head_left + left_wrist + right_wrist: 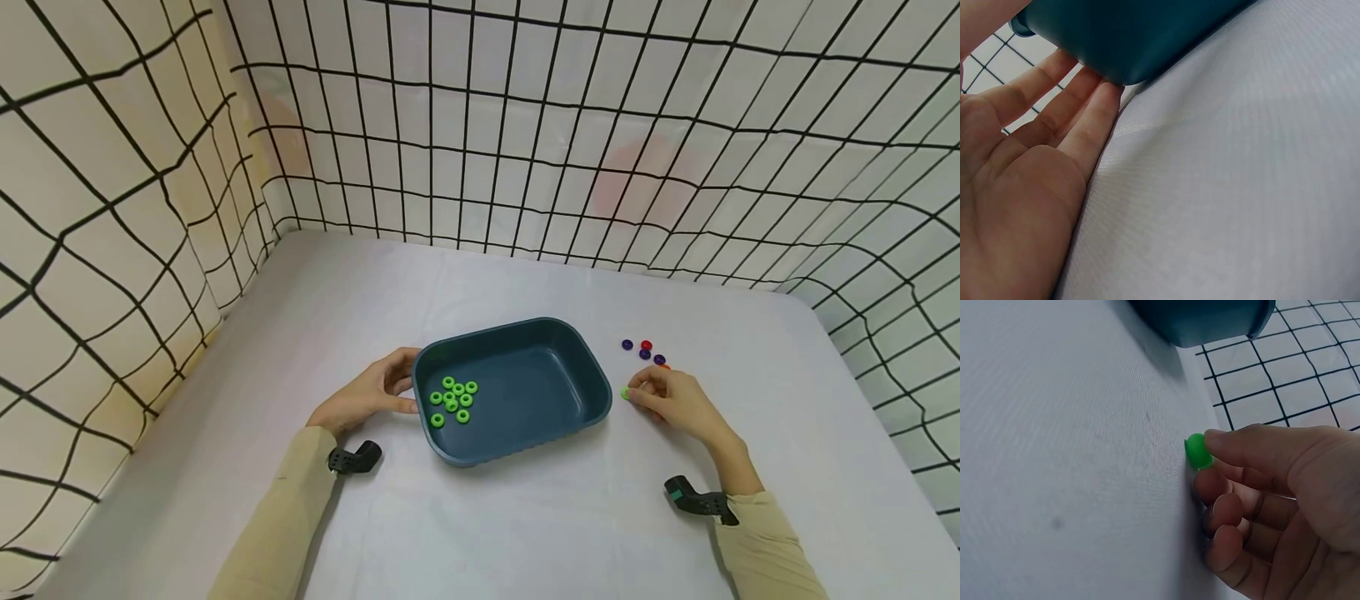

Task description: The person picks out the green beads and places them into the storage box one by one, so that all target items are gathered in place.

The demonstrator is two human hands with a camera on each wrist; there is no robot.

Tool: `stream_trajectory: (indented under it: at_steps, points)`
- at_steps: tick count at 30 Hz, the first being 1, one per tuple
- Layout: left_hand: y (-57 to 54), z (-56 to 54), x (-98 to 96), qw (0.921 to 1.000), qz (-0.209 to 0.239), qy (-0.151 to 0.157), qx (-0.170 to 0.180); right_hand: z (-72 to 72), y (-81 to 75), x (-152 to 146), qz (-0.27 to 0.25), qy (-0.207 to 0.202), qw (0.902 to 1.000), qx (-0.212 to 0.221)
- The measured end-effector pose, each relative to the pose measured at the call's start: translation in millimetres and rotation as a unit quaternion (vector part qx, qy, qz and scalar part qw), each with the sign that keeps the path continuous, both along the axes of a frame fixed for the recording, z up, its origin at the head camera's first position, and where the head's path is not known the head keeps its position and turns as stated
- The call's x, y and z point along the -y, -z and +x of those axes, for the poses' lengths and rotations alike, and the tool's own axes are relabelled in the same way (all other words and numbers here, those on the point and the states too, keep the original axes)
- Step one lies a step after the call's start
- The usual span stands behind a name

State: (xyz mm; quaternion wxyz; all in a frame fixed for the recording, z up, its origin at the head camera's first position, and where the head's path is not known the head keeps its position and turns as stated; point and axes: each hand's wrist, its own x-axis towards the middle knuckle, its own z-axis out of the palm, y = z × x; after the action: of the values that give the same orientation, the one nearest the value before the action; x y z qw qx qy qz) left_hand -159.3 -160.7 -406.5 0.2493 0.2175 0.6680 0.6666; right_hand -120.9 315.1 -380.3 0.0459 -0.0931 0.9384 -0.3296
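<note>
A dark teal tray (525,392) lies on the white cloth with several green rings (466,400) gathered at its left end. At the tray's left wall, my left hand (367,393) rests its fingertips against the outside. In the left wrist view, the left hand's fingers (1094,119) are fairly straight and touch the tray's underside corner (1122,62). Just right of the tray, my right hand (678,404) pinches one green ring (1199,451) between thumb and fingers, low at the cloth. The ring's hole is not visible in the right wrist view.
Beyond the right hand lie a few small dark blue rings (627,344) and red rings (647,345), one red piece partly hidden by the hand. A black grid net (517,158) stands along the back and sides of the white surface (525,525).
</note>
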Motion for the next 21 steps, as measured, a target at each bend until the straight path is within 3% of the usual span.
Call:
stream_trajectory:
  at_steps: [13,21]
  points:
    - [-1.1,-0.6,-0.3,1.0,0.004,0.0,0.002,0.8,-8.5,1,0.008,0.014,0.9999,0.005]
    - [-0.7,-0.7,-0.3,1.0,0.005,0.002,0.001,-13.7,-29.6,7,-0.027,0.028,0.9992,0.0]
